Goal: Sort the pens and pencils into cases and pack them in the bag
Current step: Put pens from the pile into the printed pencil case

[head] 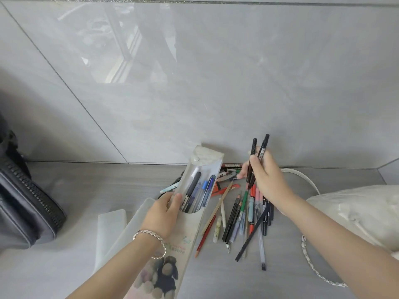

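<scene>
From the head view, the left grip (166,209) is curled round one clear plastic case (194,225), thumb on its window, over the near middle of the grey desk (86,190). The case has a snap flap, a printed plush toy and writing too small to read, and holds about four pens (194,188). The right grip (266,180) pinches two black pencils (263,145) upright, their white labels illegible. Below it lies a loose pile (241,212) of some twenty pens and pencils. One zipped grey bag (28,208) sits left, and one white bag (356,212) with a braided strap sits right. One frosted case (111,229) lies flat near left.
</scene>
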The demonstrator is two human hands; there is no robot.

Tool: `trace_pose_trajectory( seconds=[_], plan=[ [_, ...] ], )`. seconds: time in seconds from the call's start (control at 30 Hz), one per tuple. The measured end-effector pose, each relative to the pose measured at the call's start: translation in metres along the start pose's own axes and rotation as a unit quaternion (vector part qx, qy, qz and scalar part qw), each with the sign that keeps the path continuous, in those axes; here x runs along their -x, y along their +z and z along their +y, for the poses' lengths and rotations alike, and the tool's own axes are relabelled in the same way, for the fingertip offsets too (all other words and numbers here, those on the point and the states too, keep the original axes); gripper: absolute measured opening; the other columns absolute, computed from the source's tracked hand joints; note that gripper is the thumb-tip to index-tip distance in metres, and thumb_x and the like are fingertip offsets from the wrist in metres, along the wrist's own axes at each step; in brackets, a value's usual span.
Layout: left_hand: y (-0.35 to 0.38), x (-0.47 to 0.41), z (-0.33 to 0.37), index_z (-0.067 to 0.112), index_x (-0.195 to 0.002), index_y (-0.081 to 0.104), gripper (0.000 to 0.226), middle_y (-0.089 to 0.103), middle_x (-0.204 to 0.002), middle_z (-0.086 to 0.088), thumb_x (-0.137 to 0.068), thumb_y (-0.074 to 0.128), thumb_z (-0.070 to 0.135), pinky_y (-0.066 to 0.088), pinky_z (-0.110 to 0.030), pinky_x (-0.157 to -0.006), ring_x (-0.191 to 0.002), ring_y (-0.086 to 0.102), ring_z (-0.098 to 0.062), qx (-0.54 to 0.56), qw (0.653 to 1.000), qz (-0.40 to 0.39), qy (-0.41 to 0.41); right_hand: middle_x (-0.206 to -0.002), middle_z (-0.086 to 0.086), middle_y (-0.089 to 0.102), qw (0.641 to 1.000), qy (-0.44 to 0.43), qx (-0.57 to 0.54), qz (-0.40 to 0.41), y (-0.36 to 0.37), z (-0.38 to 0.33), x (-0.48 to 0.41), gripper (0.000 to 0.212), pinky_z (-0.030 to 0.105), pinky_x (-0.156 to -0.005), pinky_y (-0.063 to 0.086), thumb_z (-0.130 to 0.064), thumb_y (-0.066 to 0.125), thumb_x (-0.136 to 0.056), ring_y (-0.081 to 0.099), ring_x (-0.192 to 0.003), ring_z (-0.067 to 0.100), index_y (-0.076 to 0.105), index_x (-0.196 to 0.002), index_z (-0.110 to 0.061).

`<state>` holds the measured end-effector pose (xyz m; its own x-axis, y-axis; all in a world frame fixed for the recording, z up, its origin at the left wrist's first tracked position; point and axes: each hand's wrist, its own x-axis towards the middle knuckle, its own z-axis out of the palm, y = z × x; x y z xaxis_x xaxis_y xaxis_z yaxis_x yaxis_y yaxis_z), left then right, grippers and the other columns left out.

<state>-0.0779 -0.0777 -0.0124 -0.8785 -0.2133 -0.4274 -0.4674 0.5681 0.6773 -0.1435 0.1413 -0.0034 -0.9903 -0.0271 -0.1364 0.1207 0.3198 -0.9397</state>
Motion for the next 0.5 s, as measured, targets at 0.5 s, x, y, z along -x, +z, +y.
trace_pose_trajectory(
  seconds=[0.5],
  plan=[
    [0.005,0.009,-0.024,0.017,-0.082,0.053,0.029,0.05,-0.066,0.001,-0.096,0.037,0.036,0.035,-0.028,-0.059,-0.063,0.048,-0.018,-0.03,0.999,0.001,-0.032,-0.063,0.003,0.048,0.914,0.08,0.376,-0.126,-0.003,0.063,0.034,0.027,0.032,-0.06,0.033,-0.027,0.04,-0.098,0.049,-0.067,0.025,0.047,-0.078,-0.01]
  ],
)
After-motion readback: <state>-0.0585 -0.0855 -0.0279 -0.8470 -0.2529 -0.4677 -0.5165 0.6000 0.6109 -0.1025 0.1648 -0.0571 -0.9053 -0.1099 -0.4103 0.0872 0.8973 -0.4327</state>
